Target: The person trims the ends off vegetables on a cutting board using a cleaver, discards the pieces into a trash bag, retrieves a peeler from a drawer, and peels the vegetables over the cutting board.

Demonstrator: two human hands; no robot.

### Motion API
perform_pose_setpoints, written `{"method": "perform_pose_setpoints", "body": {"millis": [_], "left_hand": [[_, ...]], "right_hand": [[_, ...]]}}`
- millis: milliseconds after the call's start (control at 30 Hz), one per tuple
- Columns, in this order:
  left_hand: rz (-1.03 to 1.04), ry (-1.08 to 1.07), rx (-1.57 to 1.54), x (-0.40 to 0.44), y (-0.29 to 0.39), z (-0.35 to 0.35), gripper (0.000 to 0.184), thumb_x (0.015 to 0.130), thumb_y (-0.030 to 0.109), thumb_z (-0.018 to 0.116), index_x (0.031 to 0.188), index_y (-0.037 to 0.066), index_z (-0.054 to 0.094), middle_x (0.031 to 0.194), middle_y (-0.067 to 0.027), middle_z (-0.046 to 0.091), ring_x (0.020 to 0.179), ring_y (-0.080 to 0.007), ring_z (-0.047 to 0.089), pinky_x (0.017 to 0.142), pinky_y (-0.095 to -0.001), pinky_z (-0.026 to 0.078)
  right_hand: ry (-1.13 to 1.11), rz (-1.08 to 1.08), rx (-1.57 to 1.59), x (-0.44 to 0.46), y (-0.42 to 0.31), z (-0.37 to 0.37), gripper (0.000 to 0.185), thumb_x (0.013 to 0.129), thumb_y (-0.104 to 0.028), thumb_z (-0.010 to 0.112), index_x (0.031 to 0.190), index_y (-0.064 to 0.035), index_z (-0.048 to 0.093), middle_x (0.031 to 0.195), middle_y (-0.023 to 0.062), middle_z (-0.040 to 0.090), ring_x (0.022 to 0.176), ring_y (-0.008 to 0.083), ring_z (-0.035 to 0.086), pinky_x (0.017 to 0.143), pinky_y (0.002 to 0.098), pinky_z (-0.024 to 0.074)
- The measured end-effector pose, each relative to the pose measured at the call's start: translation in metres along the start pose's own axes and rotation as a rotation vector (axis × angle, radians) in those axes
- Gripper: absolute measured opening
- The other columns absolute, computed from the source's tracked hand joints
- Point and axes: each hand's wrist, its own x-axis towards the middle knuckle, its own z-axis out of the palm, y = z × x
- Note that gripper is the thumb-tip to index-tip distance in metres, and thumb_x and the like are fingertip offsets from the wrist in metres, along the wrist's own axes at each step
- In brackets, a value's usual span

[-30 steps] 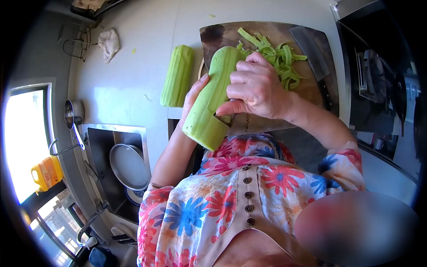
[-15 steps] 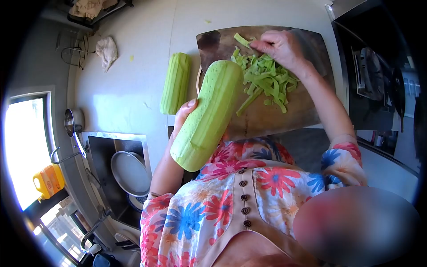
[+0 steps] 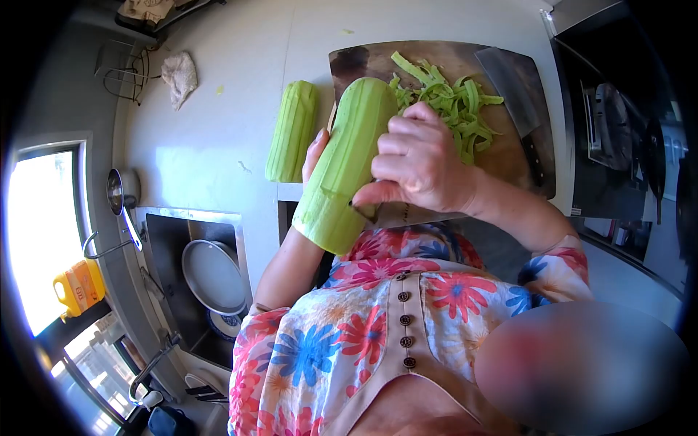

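Observation:
A large pale green gourd [image 3: 345, 163], peeled in long ridged strips, lies tilted in my left hand [image 3: 314, 155], whose fingers show at its left side. My right hand [image 3: 414, 161] is closed against the gourd's right side around a small peeler [image 3: 368, 211]; only a bit of its metal edge shows below the thumb. Behind it, a heap of green peel strips [image 3: 465, 109] lies on the dark wooden cutting board [image 3: 429, 200]. A cleaver [image 3: 512, 91] rests along the board's right side. Left of the board lies a second peeled gourd [image 3: 292, 131].
A sink [image 3: 171, 247] at the left holds a round metal pan [image 3: 214, 276]. Beyond it are a small saucepan [image 3: 122, 191] and a yellow bottle [image 3: 80, 288]. A crumpled cloth [image 3: 179, 77] lies at the back left. A dark stove area [image 3: 618, 43] borders the right.
My right hand has come back from over the peel heap to the gourd's side. The gourd has risen away from my body, and more ridged strips now face up.

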Motion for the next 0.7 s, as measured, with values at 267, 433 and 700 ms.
{"method": "perform_pose_setpoints", "body": {"millis": [267,433,700], "left_hand": [[-0.266,0.008,-0.145,-0.015,0.000,-0.009,0.076,0.079,0.062,0.050,0.125,0.001,0.048,0.099,-0.0233,0.057,0.076,-0.0317,0.060,0.063,-0.0386,0.049],[-0.179,-0.274,0.179,-0.028,-0.010,-0.007,0.093,0.072,0.073,0.052,0.129,0.001,0.042,0.087,-0.0298,0.054,0.051,-0.0297,0.057,0.042,-0.0304,0.048],[-0.185,0.100,0.011,-0.016,0.001,-0.018,0.083,0.080,0.068,0.046,0.131,0.002,0.043,0.109,-0.0267,0.055,0.086,-0.0358,0.062,0.060,-0.0438,0.057]], "right_hand": [[-0.028,0.086,-0.112,-0.007,0.070,-0.011,0.041,0.074,-0.043,0.070,0.054,-0.0132,0.051,0.053,-0.0007,0.041,0.053,0.0159,0.043,0.057,0.0309,0.0328],[-0.123,0.452,-0.195,-0.043,0.146,-0.027,0.039,0.083,-0.037,0.067,0.063,-0.0043,0.056,0.053,0.0070,0.046,0.047,0.0159,0.047,0.045,0.0319,0.0360],[0.045,0.256,-0.006,-0.019,0.068,-0.022,0.047,0.082,-0.047,0.064,0.051,-0.0133,0.051,0.048,-0.0027,0.047,0.045,0.0100,0.044,0.048,0.0311,0.0351]]}}
